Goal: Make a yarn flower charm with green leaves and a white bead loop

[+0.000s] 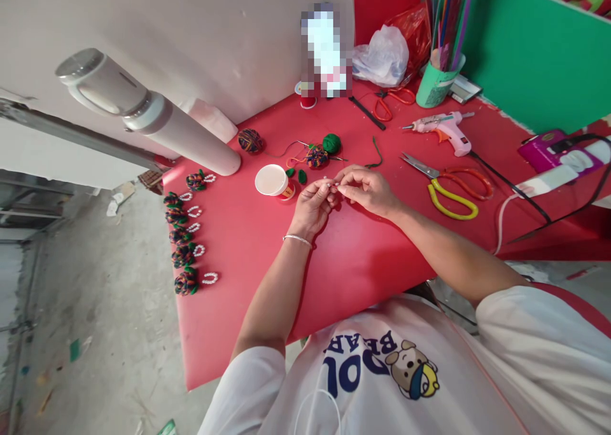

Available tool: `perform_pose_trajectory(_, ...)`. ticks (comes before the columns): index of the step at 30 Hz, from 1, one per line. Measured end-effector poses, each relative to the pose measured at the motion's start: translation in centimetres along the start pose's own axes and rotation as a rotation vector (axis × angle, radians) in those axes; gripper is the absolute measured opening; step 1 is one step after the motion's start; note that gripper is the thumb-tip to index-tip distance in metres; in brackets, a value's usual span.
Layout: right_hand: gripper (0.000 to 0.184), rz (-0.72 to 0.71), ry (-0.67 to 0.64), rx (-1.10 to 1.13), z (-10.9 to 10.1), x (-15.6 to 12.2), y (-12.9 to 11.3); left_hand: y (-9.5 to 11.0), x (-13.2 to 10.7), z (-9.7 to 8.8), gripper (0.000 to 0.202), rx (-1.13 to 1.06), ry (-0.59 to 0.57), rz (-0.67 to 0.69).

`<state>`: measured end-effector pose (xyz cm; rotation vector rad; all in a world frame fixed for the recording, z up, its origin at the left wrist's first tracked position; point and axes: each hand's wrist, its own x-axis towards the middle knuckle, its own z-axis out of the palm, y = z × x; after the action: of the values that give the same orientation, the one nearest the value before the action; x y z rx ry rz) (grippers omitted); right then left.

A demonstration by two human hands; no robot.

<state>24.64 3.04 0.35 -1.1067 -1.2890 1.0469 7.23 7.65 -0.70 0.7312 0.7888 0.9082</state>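
Over the red table, my left hand is closed in a pinch, with small whitish beads showing at its fingertips. My right hand meets it from the right, thumb and forefinger pressed together at the same beads. Any thread through them is too fine to make out. A paper cup with a white top stands just left of my left hand. Beyond my hands lie a multicoloured crocheted piece, a green yarn ball and small green leaf pieces.
Several multicoloured yarn flowers with white bead loops line the left table edge. A grey lamp-like cylinder leans behind them. To the right are scissors, a glue gun with its cord, and a green pen cup.
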Motion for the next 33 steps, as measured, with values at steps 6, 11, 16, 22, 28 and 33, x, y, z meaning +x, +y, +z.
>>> perform_pose_trajectory(6, 0.022, -0.023, -0.004, 0.000, -0.02, 0.04, 0.33, 0.04, -0.01, 0.08, 0.023, 0.003, 0.001, -0.003)
perform_pose_trajectory(11, 0.026, -0.008, -0.017, 0.000, -0.02, 0.06, 0.37, 0.05, -0.06, 0.17, 0.025, -0.025, 0.007, -0.010)
perform_pose_trajectory(16, 0.027, -0.009, -0.037, -0.007, -0.07, 0.08, 0.18, 0.08, -0.06, 0.18, 0.023, -0.045, 0.006, -0.010)
perform_pose_trajectory(22, 0.029, 0.006, -0.029, -0.019, 0.00, 0.11, 0.06, 0.07, -0.10, 0.23, 0.021, -0.039, -0.001, -0.001)
perform_pose_trajectory(28, 0.032, 0.040, 0.025, -0.039, 0.16, 0.26, -0.07, -0.09, -0.10, 0.14, 0.025, -0.019, -0.030, 0.004)
perform_pose_trajectory(33, 0.031, 0.028, 0.010, -0.095, 0.19, 0.17, -0.15, -0.16, -0.04, 0.13, 0.029, -0.011, -0.029, 0.009)
